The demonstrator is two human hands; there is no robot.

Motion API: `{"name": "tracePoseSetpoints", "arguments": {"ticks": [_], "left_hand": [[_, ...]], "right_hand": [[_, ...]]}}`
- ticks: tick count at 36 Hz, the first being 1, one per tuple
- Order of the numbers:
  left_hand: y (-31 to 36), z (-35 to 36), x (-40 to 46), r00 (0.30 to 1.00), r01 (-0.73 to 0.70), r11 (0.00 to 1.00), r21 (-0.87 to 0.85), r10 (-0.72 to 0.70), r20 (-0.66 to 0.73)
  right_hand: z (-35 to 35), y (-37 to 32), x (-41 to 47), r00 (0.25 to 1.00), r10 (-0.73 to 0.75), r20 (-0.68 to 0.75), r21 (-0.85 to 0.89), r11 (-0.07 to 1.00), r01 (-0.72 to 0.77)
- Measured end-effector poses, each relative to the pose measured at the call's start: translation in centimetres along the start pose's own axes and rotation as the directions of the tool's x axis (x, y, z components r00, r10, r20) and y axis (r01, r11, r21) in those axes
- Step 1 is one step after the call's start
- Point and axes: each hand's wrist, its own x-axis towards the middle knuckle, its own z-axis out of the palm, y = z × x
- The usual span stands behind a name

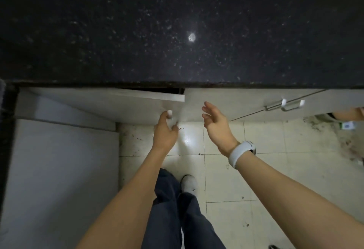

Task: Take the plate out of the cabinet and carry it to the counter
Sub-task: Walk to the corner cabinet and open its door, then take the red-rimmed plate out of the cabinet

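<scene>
A black speckled counter (177,32) fills the upper half of the view. Below its edge runs a row of pale cabinet doors. The left cabinet door (110,101) stands slightly ajar, with a dark gap (157,89) behind its top edge. My left hand (165,130) grips the small white handle (169,114) at that door's right edge. To the right, my right hand (215,124) hovers with fingers spread and nothing in it, a white watch on its wrist. No plate is visible; the cabinet's inside is hidden.
The neighbouring cabinet doors (256,101) carry metal bar handles (283,105). A white appliance or box (59,170) stands at the left on the tiled floor (256,160). My legs and a white shoe (189,184) are below. Stains and debris lie at the far right.
</scene>
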Motion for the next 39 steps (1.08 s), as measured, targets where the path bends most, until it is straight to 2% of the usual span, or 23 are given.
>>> {"name": "tracePoseSetpoints", "arguments": {"ticks": [2, 5, 9, 11, 15, 17, 20, 24, 28, 30, 33, 36, 39], "left_hand": [[-1.5, -0.4, -1.7, 1.0, 0.008, 0.999, 0.047, -0.008, 0.015], [-3.6, -1.3, -5.1, 0.998, 0.065, 0.996, 0.066, -0.066, 0.022], [-6.6, -3.4, -9.7, 0.978, 0.209, 0.978, -0.021, -0.208, 0.021], [-6.8, -5.1, -12.1, 0.967, 0.242, 0.964, -0.112, -0.25, -0.057], [-6.6, -8.9, -16.3, 0.916, 0.096, 0.959, -0.266, -0.189, -0.353], [-6.5, -10.4, -18.1, 0.893, 0.03, 0.947, -0.319, -0.169, -0.418], [-6.4, -12.1, -19.8, 0.891, 0.006, 0.965, -0.262, -0.124, -0.437], [-7.6, -13.8, -20.8, 0.869, 0.077, 0.993, -0.086, -0.109, -0.482], [-7.9, -14.2, -21.0, 0.818, 0.209, 0.97, 0.125, -0.104, -0.565], [-7.7, -14.0, -20.9, 0.786, 0.223, 0.947, 0.23, -0.034, -0.618], [-7.6, -13.2, -19.9, 0.726, 0.257, 0.86, 0.44, 0.129, -0.676], [-6.9, -11.7, -17.9, 0.749, 0.16, 0.796, 0.583, 0.287, -0.597], [-6.8, -10.0, -14.3, 0.81, 0.04, 0.805, 0.592, 0.321, -0.49]], "right_hand": [[0.8, 0.2, -1.3, 0.989, -0.104, 0.109, -0.166, 0.979, 0.121], [2.2, 1.3, -4.0, 0.924, -0.19, 0.331, -0.372, 0.874, 0.313], [4.3, 4.1, -8.6, 0.839, -0.139, 0.526, -0.428, 0.81, 0.402], [5.5, 5.4, -10.5, 0.814, -0.102, 0.572, -0.435, 0.803, 0.407], [8.4, 5.8, -13.6, 0.743, -0.041, 0.668, -0.421, 0.802, 0.423], [9.9, 5.8, -14.7, 0.704, -0.036, 0.71, -0.428, 0.772, 0.471], [12.0, 6.0, -15.4, 0.655, -0.021, 0.756, -0.415, 0.758, 0.503], [13.5, 5.5, -15.4, 0.688, -0.001, 0.725, -0.422, 0.789, 0.446], [13.2, 4.5, -14.2, 0.801, 0.013, 0.599, -0.372, 0.89, 0.264], [12.6, 4.0, -13.0, 0.86, 0.016, 0.51, -0.337, 0.924, 0.182], [11.7, 4.0, -10.5, 0.923, 0.02, 0.385, -0.268, 0.959, 0.091], [10.9, 4.1, -7.8, 0.962, 0.059, 0.267, -0.175, 0.984, -0.012], [10.7, 4.4, -4.5, 0.977, 0.113, 0.182, -0.046, 0.993, -0.106]]}}
